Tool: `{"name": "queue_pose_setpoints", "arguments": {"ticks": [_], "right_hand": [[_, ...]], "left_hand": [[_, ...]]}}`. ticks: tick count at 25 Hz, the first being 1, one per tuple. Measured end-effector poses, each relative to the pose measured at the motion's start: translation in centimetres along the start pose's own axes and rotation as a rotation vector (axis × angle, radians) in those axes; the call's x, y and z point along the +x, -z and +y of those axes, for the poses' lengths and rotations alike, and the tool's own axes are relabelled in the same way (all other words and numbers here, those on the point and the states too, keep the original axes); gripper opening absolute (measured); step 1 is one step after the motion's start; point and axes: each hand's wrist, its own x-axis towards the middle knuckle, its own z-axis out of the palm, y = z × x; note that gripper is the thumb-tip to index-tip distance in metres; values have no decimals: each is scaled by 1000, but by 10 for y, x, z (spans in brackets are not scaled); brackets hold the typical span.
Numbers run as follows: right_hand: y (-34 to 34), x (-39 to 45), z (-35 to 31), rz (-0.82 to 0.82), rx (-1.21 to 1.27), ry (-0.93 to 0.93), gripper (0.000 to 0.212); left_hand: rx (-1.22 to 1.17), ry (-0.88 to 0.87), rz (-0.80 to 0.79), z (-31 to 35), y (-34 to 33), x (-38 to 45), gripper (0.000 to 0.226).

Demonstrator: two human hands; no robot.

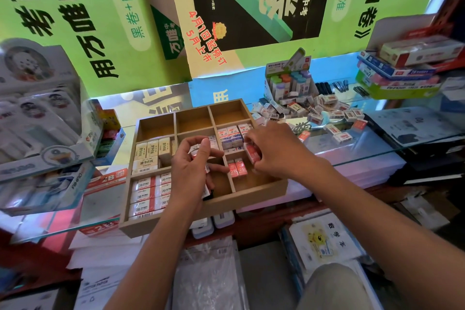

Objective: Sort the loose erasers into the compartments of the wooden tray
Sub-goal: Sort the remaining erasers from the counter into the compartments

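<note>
Both hands (pixel 193 168) gripping erasers (pixel 252 152) over tray (pixel 251 195)

Both forearms reach forward — left hand (pixel 192 166) and right hand (pixel 274 151) close together, fingers (pixel 205 145) curled.

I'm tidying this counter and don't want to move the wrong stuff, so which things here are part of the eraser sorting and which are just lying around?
Part of the job:
wooden tray
loose erasers
red eraser in the right hand
small erasers in the left hand

Just lying about:
display box of capped erasers
stacked boxes
blister packs
</note>
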Motion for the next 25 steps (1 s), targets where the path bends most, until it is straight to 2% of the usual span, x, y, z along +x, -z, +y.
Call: {"name": "queue_pose_setpoints", "arguments": {"ticks": [2,4,6,9,12,16,18,20,23,25], "right_hand": [[3,0,4,-152,-30,-18,46],[6,0,3,-215,45,8,53],[8,-1,2,-220,39,34,56],[5,-4,2,-190,-116,112,47],[-2,-9,0,-115,-131,127,47],[-8,-9,1,-94,64,70,50],[-9,-10,4,-90,64,58,46],[-7,-11,2,-1,165,55,38],[-5,-11,-20,112,527,212,28],[-12,-12,-37,97,562,341,28]], "left_hand": [[8,0,5,1,0,0,8],[12,-5,4,1,0,-1,7],[15,-9,-3,1,0,-2,7],[17,-11,-3,1,0,-1,6],[18,-8,1,0,0,0,6],[0,-8,2,-1,1,1,10],[-33,-1,3,-1,1,2,20],[-78,2,-9,-1,3,2,29],[-115,7,0,-2,5,2,34],[-90,13,49,-2,4,2,35]]}}
